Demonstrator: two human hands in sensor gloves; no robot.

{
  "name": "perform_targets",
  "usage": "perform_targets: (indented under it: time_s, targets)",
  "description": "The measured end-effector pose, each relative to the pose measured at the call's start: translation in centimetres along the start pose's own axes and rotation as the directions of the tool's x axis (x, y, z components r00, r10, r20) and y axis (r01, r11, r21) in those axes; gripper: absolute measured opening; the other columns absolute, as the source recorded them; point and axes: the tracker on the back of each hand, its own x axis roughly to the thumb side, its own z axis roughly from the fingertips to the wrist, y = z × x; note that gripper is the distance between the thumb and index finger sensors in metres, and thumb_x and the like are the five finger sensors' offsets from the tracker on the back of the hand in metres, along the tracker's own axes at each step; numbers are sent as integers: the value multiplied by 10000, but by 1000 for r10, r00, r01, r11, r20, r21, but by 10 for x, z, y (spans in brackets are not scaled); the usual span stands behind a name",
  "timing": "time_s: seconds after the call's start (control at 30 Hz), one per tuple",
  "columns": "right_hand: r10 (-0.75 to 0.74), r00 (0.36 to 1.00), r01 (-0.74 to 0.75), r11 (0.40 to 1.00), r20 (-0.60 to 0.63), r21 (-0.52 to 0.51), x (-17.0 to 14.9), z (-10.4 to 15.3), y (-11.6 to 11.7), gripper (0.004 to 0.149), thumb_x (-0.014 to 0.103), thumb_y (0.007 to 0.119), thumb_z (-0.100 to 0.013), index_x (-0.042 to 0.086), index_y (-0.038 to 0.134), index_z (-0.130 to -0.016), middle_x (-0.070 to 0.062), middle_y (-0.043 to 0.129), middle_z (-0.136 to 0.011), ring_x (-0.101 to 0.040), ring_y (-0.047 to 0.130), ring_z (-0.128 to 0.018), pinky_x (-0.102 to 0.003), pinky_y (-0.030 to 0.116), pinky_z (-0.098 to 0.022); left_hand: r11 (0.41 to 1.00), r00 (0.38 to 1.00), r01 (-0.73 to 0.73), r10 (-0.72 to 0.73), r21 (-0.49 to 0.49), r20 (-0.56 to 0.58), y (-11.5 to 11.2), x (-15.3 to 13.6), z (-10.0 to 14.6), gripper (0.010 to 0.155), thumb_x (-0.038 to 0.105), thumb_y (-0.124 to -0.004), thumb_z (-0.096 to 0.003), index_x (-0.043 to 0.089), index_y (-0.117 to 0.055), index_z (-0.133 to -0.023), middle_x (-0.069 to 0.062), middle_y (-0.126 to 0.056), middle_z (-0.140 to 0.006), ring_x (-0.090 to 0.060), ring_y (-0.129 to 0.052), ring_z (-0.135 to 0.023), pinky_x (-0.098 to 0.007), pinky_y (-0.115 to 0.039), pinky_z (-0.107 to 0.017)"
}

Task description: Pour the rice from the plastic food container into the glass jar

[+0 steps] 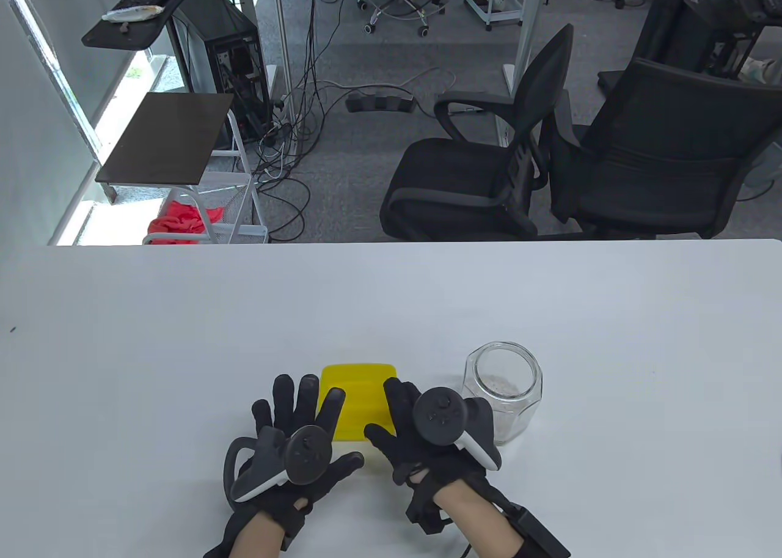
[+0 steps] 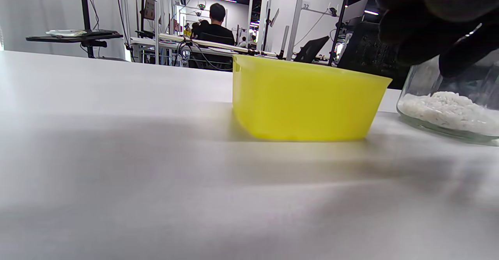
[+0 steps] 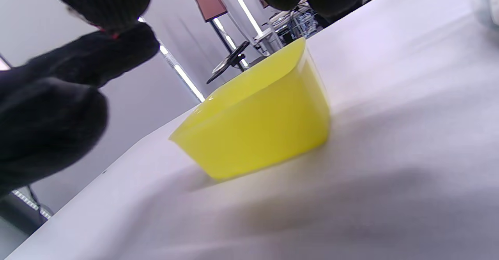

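The yellow plastic container [image 1: 360, 396] stands upright on the white table [image 1: 183, 338] near the front edge, between my two hands. No rice shows in the part of it I can see. The glass jar [image 1: 502, 390] stands just to its right, open at the top, with white rice [image 2: 444, 108] on its bottom. My left hand [image 1: 299, 420] hovers with its fingers spread over the container's left side. My right hand [image 1: 418, 420] hovers over its right side, beside the jar. In the right wrist view the container [image 3: 257, 131] sits alone on the table, with my fingers [image 3: 58, 96] apart above it.
Two black office chairs [image 1: 489, 173] stand beyond the table's far edge. A small dark speck [image 1: 12, 329] lies at the table's far left. White table surface stretches left, right and behind the container and jar.
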Motion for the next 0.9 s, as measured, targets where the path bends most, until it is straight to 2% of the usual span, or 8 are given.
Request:
perform_targets:
  time_s: [0.2,0.27,0.37,0.6,0.83,0.9]
  targets:
    - [167,972,-171,985,165,11,2,19,-1,835,566,771,-435,181,431,-1093,-191,418,-1138,-516,399,-1029,-754,288,-637,999,999,40,-40,-37,23,-7,7,-4,969,812,-548,-503,302,-104,-1197,-134,44,-1159,-541,52,-1047,-764,-175,-681]
    - [260,940,-270,963,222,13,1,24,2,858,608,758,-424,203,411,-1097,-167,392,-1150,-489,365,-1053,-752,254,-646,998,998,54,-53,-45,24,-9,9,-5,971,812,-549,-503,301,-101,-1196,-135,44,-1159,-542,51,-1047,-764,-176,-682]
    - [378,881,-383,923,286,-38,-6,30,6,888,664,738,-406,226,398,-1100,-144,382,-1161,-463,356,-1073,-754,247,-649,996,998,65,-64,-58,24,-12,10,-6,972,812,-550,-503,299,-98,-1195,-135,46,-1157,-544,50,-1046,-764,-178,-680]
    - [336,896,-364,930,289,47,-26,39,9,923,706,696,-407,242,306,-1102,-135,273,-1173,-454,244,-1087,-767,160,-629,994,996,84,-82,-73,30,-18,12,-9,973,814,-539,-503,300,-81,-1191,-132,68,-1148,-539,90,-1033,-761,-166,-681]
    - [364,874,-400,915,321,51,-25,41,15,943,760,660,-380,296,273,-1103,-108,216,-1180,-443,170,-1093,-790,117,-594,994,995,90,-87,-63,42,-20,15,-9,981,818,-536,-499,301,-63,-1185,-131,86,-1139,-542,105,-1019,-760,-150,-675]
    - [377,861,-415,909,342,44,-25,41,17,946,768,659,-371,303,281,-1104,-101,222,-1182,-440,168,-1094,-792,114,-591,995,995,86,-83,-48,60,-21,16,-9,1018,837,-575,-476,311,-68,-1185,-123,82,-1145,-532,107,-1028,-763,-146,-677]
